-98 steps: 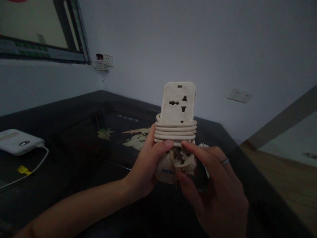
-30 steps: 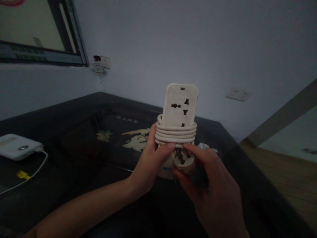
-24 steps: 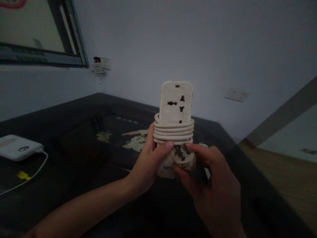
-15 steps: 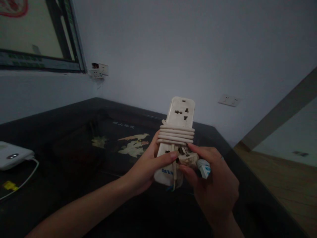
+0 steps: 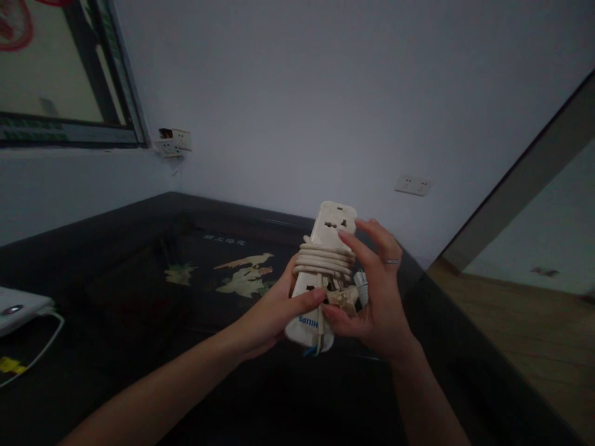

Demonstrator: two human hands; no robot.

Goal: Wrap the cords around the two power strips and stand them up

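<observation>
A white power strip [image 5: 320, 230] marked PHILIPS is held upright and tilted in front of me. Its white cord [image 5: 323, 257] is wound several times round the middle, and coloured bare wire ends stick out at the bottom. My left hand [image 5: 283, 306] grips the strip's lower part from the left, thumb across the front. Against the strip's lower right lies a plug [image 5: 343, 300] with metal pins. My right hand [image 5: 379, 288] has its thumb at this plug, while its index and other visible fingers are spread beside the upper sockets. A white ribbed piece [image 5: 361, 286] shows beside the plug, partly hidden.
Below is a dark glossy table [image 5: 139, 297] with a bird-and-flower picture. A white device [image 5: 23, 310] with a white cable and yellow tag stands at the left. Wall sockets [image 5: 413, 184] are behind, and another socket cluster [image 5: 174, 142] hangs near the window.
My right hand has loosened its pinch on the plug; its fingers have risen and spread towards the upper sockets. The strip sits slightly lower and more to the left in view.
</observation>
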